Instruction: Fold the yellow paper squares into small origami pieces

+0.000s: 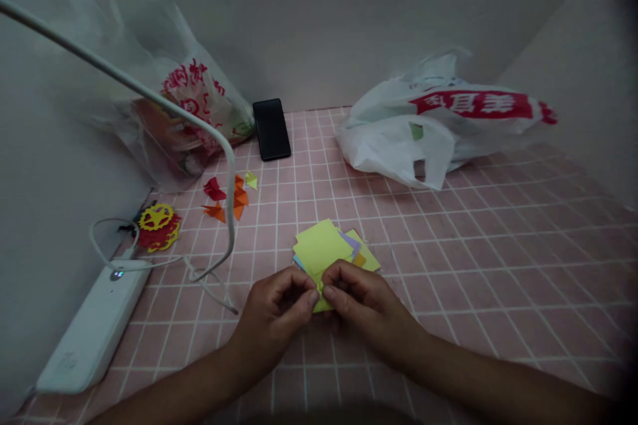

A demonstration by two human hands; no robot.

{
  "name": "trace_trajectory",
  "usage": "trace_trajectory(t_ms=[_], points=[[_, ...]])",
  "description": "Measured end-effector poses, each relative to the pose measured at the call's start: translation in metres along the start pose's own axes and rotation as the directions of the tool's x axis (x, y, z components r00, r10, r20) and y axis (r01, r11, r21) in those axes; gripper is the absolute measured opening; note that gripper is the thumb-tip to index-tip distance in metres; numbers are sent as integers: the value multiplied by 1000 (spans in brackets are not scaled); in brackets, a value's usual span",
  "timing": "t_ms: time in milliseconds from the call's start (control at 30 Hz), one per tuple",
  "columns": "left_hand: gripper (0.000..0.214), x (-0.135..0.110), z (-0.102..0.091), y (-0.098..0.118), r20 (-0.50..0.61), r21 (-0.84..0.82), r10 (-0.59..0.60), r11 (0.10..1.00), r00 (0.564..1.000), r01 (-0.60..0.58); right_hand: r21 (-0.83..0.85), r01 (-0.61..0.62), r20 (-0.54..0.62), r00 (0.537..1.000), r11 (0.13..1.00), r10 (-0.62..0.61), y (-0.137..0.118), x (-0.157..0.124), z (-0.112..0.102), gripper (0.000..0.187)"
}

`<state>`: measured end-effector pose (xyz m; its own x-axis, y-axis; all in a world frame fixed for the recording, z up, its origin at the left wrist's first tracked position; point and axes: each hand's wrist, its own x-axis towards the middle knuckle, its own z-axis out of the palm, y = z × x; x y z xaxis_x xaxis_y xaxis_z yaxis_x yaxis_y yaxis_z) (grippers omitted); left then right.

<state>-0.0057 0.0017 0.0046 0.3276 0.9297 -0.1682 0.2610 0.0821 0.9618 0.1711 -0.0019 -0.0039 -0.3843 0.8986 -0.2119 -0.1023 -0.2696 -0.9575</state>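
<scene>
Pink gridded desk [498,252] is taking up pretty much the whole view, so I'm using the stack of colored paper squares [333,247] in the middle as the reference point. Far behind the stack and to its right, a white plastic bag with red print [428,129] is lying slumped on its side. Back and to the left of the stack, a clear plastic bag [164,99] is leaning on the wall, with a black phone [272,129] lying flat just beside it. A white power strip [92,329] is sitting well left of the stack at the desk edge. Some red and orange paper cutouts [226,199] are lying between the stack and the clear bag. Right at the stack's near edge, left hand [276,309] and right hand [361,299] are both curling closed, fingertips pinching a small yellow-green paper piece [321,302] between them.
</scene>
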Motion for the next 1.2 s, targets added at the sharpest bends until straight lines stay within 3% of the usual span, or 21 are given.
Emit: trace_trajectory(t_ms=[267,567,900,1200], points=[[14,0,1,2,-46,106,59,993,997,-54,8,34,39,999,999,-35,4,1,1,17],[9,2,3,2,-27,127,103,987,994,-99,-44,12,-8,1000,999,-12,3,1,3,14],[12,0,1,3,-92,150,116,983,989,-102,122,-23,78,997,992,13,0,2,1,15],[12,1,2,1,-69,120,79,990,994,-71,-122,105,36,994,987,-102,1,-1,0,12]])
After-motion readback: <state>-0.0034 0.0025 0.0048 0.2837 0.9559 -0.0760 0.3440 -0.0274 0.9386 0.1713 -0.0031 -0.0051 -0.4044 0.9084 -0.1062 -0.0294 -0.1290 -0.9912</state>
